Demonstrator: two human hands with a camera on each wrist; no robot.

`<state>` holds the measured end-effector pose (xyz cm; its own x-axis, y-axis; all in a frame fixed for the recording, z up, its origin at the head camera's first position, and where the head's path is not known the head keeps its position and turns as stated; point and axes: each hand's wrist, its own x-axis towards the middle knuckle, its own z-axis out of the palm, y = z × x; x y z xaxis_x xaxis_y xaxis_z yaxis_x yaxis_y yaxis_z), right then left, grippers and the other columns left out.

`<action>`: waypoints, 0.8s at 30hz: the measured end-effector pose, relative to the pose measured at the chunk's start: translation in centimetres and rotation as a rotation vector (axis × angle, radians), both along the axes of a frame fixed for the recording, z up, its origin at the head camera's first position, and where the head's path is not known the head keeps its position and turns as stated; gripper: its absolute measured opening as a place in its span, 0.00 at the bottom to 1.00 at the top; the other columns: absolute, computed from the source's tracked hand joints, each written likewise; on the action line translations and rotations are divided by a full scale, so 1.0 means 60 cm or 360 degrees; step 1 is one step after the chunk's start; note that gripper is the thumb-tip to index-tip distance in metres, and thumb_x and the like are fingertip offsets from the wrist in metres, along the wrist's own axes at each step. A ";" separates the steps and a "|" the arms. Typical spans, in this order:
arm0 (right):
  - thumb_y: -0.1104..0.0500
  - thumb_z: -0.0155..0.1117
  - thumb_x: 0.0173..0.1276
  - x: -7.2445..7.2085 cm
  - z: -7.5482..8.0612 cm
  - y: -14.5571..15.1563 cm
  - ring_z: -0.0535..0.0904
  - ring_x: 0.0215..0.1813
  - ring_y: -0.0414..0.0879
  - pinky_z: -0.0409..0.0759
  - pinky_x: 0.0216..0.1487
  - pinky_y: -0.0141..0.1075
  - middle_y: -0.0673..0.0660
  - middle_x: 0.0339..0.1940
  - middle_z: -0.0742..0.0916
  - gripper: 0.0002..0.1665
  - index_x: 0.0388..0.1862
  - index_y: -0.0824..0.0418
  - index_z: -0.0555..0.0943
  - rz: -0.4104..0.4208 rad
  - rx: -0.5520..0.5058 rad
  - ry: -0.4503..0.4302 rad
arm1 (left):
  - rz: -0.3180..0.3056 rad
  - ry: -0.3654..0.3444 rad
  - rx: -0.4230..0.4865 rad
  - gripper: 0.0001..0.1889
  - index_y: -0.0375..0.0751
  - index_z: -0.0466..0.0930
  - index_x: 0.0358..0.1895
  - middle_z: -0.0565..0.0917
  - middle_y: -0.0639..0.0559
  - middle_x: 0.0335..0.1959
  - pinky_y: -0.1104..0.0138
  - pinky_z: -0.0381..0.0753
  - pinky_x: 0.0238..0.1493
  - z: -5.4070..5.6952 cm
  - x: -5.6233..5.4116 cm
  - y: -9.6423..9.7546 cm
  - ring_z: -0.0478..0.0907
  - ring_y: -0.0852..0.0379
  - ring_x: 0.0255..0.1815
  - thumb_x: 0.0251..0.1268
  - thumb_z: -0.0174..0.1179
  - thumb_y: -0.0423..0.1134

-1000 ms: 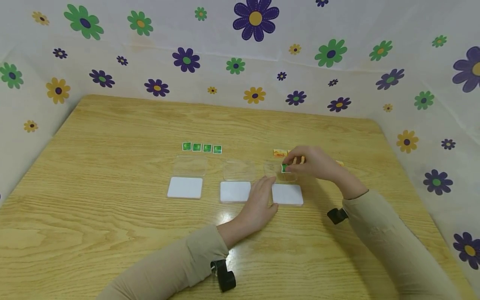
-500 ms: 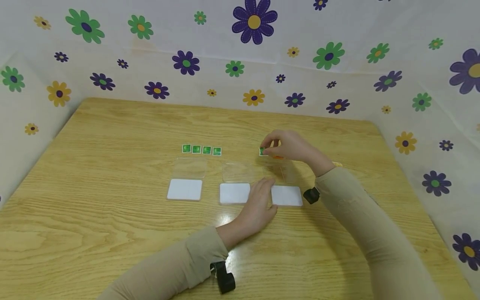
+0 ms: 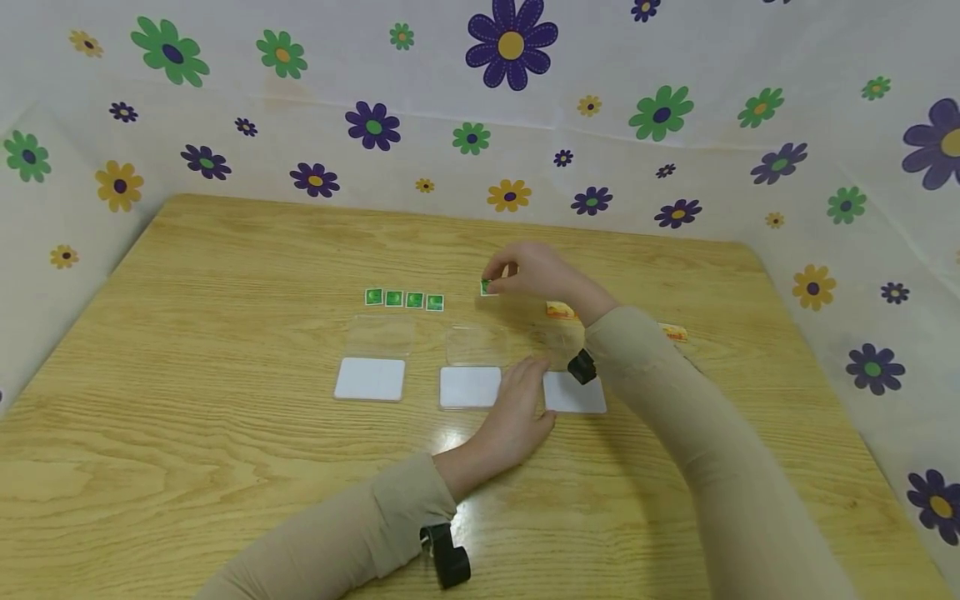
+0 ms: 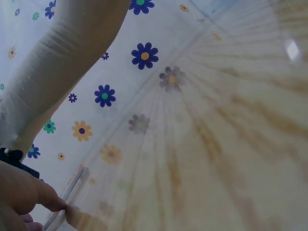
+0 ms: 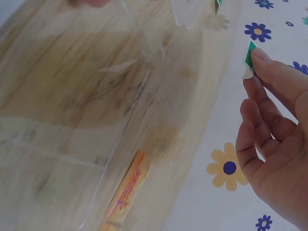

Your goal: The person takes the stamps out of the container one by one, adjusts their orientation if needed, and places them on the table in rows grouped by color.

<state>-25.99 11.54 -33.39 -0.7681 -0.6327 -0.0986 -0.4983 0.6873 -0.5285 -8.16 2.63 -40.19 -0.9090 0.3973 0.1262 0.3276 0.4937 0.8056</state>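
Note:
My right hand pinches a small green paper square by its edge, above the table behind the middle clear plastic lid. Thumb and forefinger hold this square in the right wrist view, where a pale corner curls away. The left hand lies low, fingers extended, between the middle white card and the right white card. Its thumb touches a thin case edge in the left wrist view. To the left, several matching green squares form a row.
Behind the left white card lies another clear lid. An orange paper strip sits behind the right lid, partly covered by the right arm. One more orange strip is farther right. A flowered cloth borders the table's back.
My right hand has carried the green square leftward and back, from over the right clear lid to behind the middle one. The orange strip came back into view. The left hand stays put.

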 end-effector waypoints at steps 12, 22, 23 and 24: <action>0.57 0.67 0.64 -0.008 -0.011 -0.055 0.77 0.38 0.45 0.75 0.41 0.35 0.51 0.36 0.85 0.08 0.40 0.59 0.85 0.0137 0.0102 -0.0068 | -0.0012 0.0049 0.0020 0.31 0.24 0.60 0.65 0.67 0.35 0.64 0.54 0.52 0.71 -0.003 -0.003 -0.002 0.56 0.40 0.69 0.58 0.60 0.27; 0.60 0.67 0.64 -0.006 -0.021 -0.068 0.77 0.38 0.47 0.76 0.42 0.36 0.54 0.35 0.85 0.08 0.40 0.63 0.85 0.0220 0.0108 -0.0044 | 0.0003 0.0142 0.0023 0.31 0.24 0.62 0.63 0.68 0.35 0.61 0.54 0.54 0.70 -0.008 -0.002 -0.003 0.59 0.40 0.67 0.56 0.61 0.27; 0.61 0.67 0.64 -0.006 -0.021 -0.069 0.77 0.38 0.47 0.76 0.42 0.36 0.54 0.35 0.85 0.08 0.40 0.63 0.85 0.0225 0.0110 -0.0038 | 0.0005 0.0144 0.0022 0.31 0.24 0.61 0.64 0.68 0.34 0.61 0.54 0.54 0.70 -0.009 -0.002 -0.002 0.59 0.40 0.67 0.56 0.61 0.27; 0.61 0.67 0.64 -0.006 -0.022 -0.070 0.77 0.38 0.47 0.76 0.42 0.36 0.54 0.35 0.85 0.08 0.40 0.63 0.85 0.0233 0.0113 -0.0031 | 0.0007 0.0144 0.0024 0.31 0.24 0.61 0.64 0.68 0.34 0.61 0.54 0.54 0.70 -0.010 -0.003 -0.002 0.58 0.40 0.67 0.56 0.61 0.27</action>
<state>-26.36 7.35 -34.72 -0.6656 -0.7287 -0.1611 -0.5861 0.6440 -0.4917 -8.32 2.50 -40.78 -0.8954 0.3907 0.2136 0.3970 0.4835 0.7801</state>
